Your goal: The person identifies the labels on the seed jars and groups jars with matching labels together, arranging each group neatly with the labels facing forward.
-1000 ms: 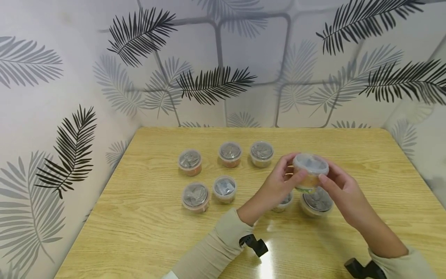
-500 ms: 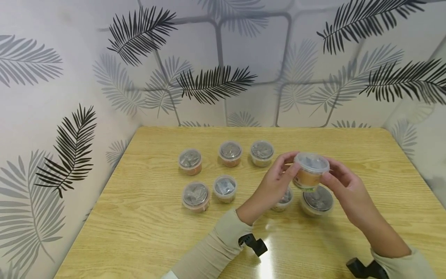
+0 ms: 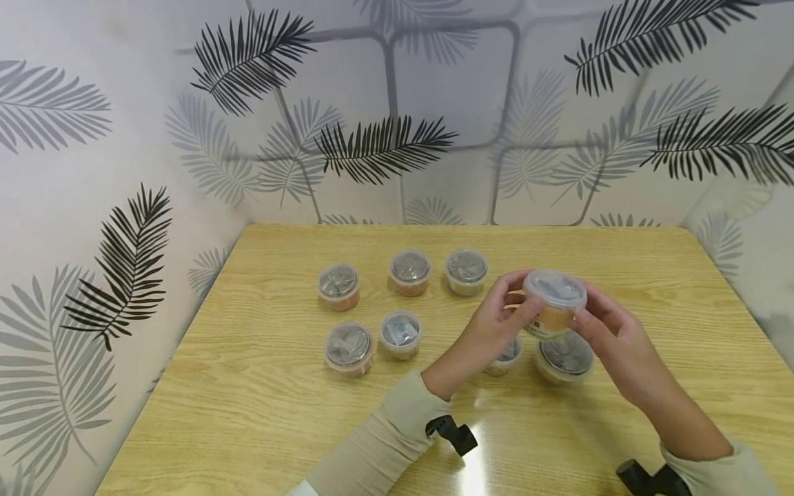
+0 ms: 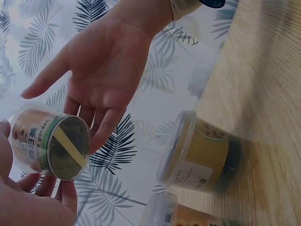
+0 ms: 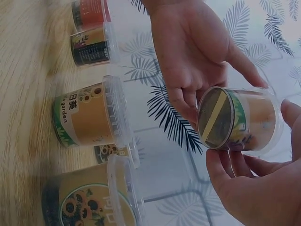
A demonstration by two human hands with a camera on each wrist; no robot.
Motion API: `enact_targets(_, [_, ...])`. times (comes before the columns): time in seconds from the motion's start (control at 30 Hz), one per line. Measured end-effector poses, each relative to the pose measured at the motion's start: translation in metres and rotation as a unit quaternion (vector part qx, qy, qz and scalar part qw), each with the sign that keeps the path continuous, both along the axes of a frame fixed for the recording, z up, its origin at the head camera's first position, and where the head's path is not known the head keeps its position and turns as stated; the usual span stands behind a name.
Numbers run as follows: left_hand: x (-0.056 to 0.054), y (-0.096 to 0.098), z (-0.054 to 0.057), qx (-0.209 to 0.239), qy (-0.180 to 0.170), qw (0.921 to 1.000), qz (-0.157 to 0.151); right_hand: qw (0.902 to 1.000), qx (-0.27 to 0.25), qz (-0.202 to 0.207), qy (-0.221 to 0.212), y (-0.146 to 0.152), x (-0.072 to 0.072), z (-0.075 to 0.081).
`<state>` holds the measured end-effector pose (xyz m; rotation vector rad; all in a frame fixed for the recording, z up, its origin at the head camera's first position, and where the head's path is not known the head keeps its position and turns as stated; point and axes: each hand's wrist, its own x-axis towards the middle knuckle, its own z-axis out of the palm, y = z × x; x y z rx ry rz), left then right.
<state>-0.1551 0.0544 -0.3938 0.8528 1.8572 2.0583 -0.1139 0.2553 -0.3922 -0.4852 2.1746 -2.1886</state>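
Here, a person holds a small lidded cup (image 3: pixel 551 319) in both hands, raised above a wood-grain desk (image 3: pixel 248 413); the left hand (image 3: pixel 493 322) grips it from its left and the right hand (image 3: pixel 614 334) from its right, so neither is plainly nearer; its long axis runs close to upright, the clear lid (image 3: pixel 554 286) on top (the wrist views show a yellow strip (image 4: pixel 69 145) across its base (image 4: pixel 77 134)); a wider cup (image 3: pixel 565 355) stands on the desk below; a smaller cup (image 3: pixel 501 359) beside that one is partly hidden by the left arm.
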Motion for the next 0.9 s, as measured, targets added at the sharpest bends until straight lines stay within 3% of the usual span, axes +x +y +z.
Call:
enact_targets(0.1, [-0.004,0.005,-0.010,-0.021,-0.002,0.9998,-0.003,0.9994,0.033,-0.001,0.002,-0.001,0.000,-0.001])
enact_targets(0.27, [0.000,0.008,-0.011,-0.048,0.000,0.9988,0.003,0.9980,0.061,-0.017,-0.002,-0.002,0.001,-0.003])
enact_targets(0.53, [-0.001,0.011,-0.012,-0.041,0.004,0.9992,0.001,0.9974,0.066,-0.029,0.002,0.003,0.000,-0.004])
enact_targets(0.6, [0.000,0.011,-0.010,-0.037,0.004,0.9993,0.001,0.9974,0.062,-0.037,0.004,0.006,0.000,-0.004])
enact_targets(0.8, [0.012,0.008,0.011,-0.015,0.011,0.9997,0.012,0.9951,0.078,-0.059,-0.011,0.015,0.005,-0.003])
enact_targets(0.9, [0.015,0.009,0.012,-0.010,0.009,0.9997,0.020,0.9971,0.057,-0.049,-0.013,0.018,0.008,-0.002])
